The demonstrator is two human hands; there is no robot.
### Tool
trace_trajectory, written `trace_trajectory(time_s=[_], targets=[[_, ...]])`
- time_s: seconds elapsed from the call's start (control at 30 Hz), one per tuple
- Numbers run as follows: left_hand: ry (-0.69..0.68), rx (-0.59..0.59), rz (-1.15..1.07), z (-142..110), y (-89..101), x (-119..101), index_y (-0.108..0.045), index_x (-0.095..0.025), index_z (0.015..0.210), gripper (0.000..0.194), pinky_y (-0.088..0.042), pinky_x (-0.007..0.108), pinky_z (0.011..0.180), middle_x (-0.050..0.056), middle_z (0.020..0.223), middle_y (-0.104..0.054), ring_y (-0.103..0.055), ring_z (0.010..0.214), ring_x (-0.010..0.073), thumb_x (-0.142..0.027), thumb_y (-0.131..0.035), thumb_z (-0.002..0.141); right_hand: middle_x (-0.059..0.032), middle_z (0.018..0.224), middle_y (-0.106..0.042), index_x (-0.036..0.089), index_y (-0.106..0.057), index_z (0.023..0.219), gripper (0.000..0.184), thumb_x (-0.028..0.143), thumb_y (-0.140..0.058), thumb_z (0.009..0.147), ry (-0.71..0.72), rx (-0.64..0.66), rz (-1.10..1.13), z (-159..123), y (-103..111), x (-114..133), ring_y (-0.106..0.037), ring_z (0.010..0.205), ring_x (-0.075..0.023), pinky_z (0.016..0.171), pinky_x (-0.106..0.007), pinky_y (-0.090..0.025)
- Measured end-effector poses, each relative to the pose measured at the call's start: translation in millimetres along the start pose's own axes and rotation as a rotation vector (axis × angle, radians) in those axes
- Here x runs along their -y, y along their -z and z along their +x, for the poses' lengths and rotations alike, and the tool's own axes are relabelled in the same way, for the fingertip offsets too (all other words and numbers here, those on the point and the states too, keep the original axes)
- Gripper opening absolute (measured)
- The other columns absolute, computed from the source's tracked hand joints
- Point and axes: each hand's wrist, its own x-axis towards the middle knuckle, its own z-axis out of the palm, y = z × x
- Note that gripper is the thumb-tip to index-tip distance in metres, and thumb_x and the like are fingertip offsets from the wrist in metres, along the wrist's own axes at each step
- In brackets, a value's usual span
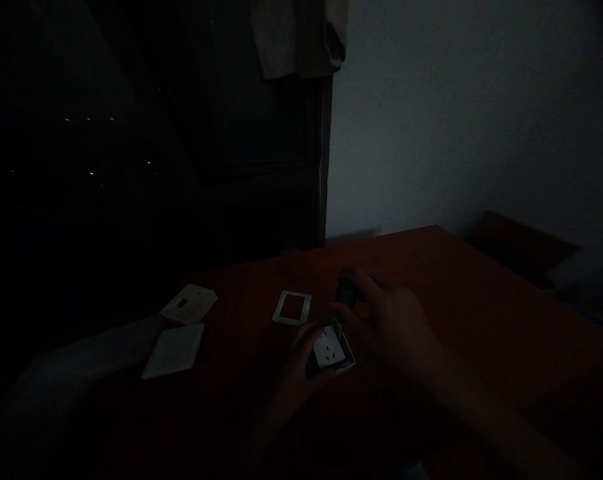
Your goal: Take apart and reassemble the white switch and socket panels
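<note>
left hand (296, 372): fingers grasping socket (330, 350) by its sides | right hand (394, 319): fingers curled around green-handled screwdriver (348, 293), shaft at socket's far corner | socket: near white frame (279, 308), table (481, 320) beneath

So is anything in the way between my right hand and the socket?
Nothing visible, apart from the green tool your right hand holds, which reaches the socket near its far corner. Your left hand holds the socket from the left. The white frame lies beyond, off that path.
</note>
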Motion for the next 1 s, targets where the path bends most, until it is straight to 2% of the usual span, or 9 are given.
trace_trajectory(time_s=[0.13, 0.27, 0.43, 0.53, 0.63, 0.7, 0.8, 0.9, 1.0], targets=[[-0.008, 0.02, -0.019, 0.1, 0.8, -0.6, -0.043, -0.033, 0.135, 0.066, -0.035, 0.043, 0.109, 0.003, 0.143, -0.038, -0.038, 0.131, 0.026, -0.02, -0.068, 0.076, -0.0061, 0.087, -0.069, 0.022, -0.052, 0.105, 0.031, 0.049, -0.048, 0.089, -0.031, -0.092, -0.132, 0.4, -6.0, 2.1, -0.065, 0.065, -0.022, 0.048, -0.026, -0.035], [0.002, 0.015, -0.017, -1.1, 0.9, -0.4, -0.043, -0.033, 0.134, 0.066, -0.034, 0.041, 0.109, 0.003, 0.143, -0.038, -0.037, 0.131, 0.0247, -0.019, -0.07, 0.075, -0.0062, 0.085, -0.069, 0.022, -0.052, 0.103, 0.029, 0.047, -0.049, 0.089, -0.04, -0.101, -0.109, -2.5, -10.0, -1.9, -0.065, 0.064, -0.0213, 0.047, -0.025, -0.035], [0.008, 0.003, -0.018, -2.8, -1.6, -1.2, -0.043, -0.032, 0.135, 0.066, -0.031, 0.042, 0.111, 0.003, 0.146, -0.037, -0.035, 0.133, 0.0242, -0.019, -0.069, 0.076, -0.0048, 0.084, -0.069, 0.021, -0.052, 0.106, 0.029, 0.043, -0.055, 0.087, -0.079, -0.066, 0.144, -6.7, -2.0, -17.4, -0.065, 0.065, -0.0188, 0.053, -0.026, -0.045], [0.004, -0.031, -0.008, -3.6, 3.9, -4.3, -0.042, -0.031, 0.136, 0.066, -0.03, 0.043, 0.112, 0.004, 0.147, -0.035, -0.033, 0.135, 0.0254, -0.022, -0.069, 0.077, -0.0053, 0.086, -0.068, 0.021, -0.056, 0.101, 0.03, 0.045, -0.06, 0.082, -0.212, -0.239, 0.31, -10.6, 2.3, -36.3, -0.065, 0.071, -0.0195, 0.058, -0.028, -0.05], [0.052, -0.123, 0.128, -8.3, 20.5, -2.9, -0.046, -0.031, 0.132, 0.055, -0.033, 0.042, 0.11, 0.004, 0.144, -0.039, -0.038, 0.132, 0.026, -0.026, -0.065, 0.08, -0.0056, 0.085, -0.066, 0.02, -0.058, 0.094, 0.033, 0.047, -0.066, 0.077, -0.389, -0.343, 0.584, -18.9, -5.6, -59.5, -0.065, 0.073, -0.0206, 0.063, -0.032, -0.054], [0.095, -0.194, 0.286, -16.7, 35.6, 4.7, -0.05, -0.031, 0.128, 0.043, -0.036, 0.041, 0.107, 0.003, 0.139, -0.046, -0.044, 0.128, 0.0255, -0.029, -0.058, 0.085, -0.0044, 0.085, -0.065, 0.02, -0.058, 0.092, 0.03, 0.044, -0.067, 0.078, -0.51, -0.316, 0.792, -28.9, -17.8, -73.1, -0.066, 0.074, -0.02, 0.065, -0.033, -0.056], [0.243, -0.267, 0.519, -37.0, 57.1, 23.4, -0.057, -0.026, 0.118, 0.03, -0.043, 0.042, 0.1, 0.006, 0.127, -0.056, -0.054, 0.117, 0.0257, -0.03, -0.05, 0.089, -0.0033, 0.077, -0.065, 0.02, -0.06, 0.082, 0.021, 0.041, -0.064, 0.08, -0.626, -0.19, 1.03, -50.9, -38.4, -84.9, -0.067, 0.068, -0.0213, 0.061, -0.037, -0.058], [0.353, -0.203, 0.689, -57.8, 71.2, 38.6, -0.06, -0.023, 0.113, 0.028, -0.045, 0.043, 0.096, 0.008, 0.121, -0.06, -0.058, 0.11, 0.0266, -0.03, -0.045, 0.091, -0.0084, 0.091, -0.07, 0.021, -0.067, 0.092, 0.019, 0.036, -0.063, 0.081, -0.536, -0.089, 1.191, -73.7, -53.5, -86.2, -0.068, 0.086, -0.0286, 0.066, -0.044, -0.06], [0.403, -0.151, 0.794, -70.2, 76.2, 45.4, -0.063, -0.021, 0.108, 0.027, -0.046, 0.042, 0.094, 0.008, 0.116, -0.063, -0.059, 0.108, 0.0268, -0.026, -0.045, 0.089, -0.0083, 0.095, -0.072, 0.021, -0.071, 0.093, 0.02, 0.032, -0.069, 0.076, -0.569, -0.057, 1.243, -83.7, -66.8, -84.6, -0.067, 0.093, -0.031, 0.072, -0.044, -0.06]])
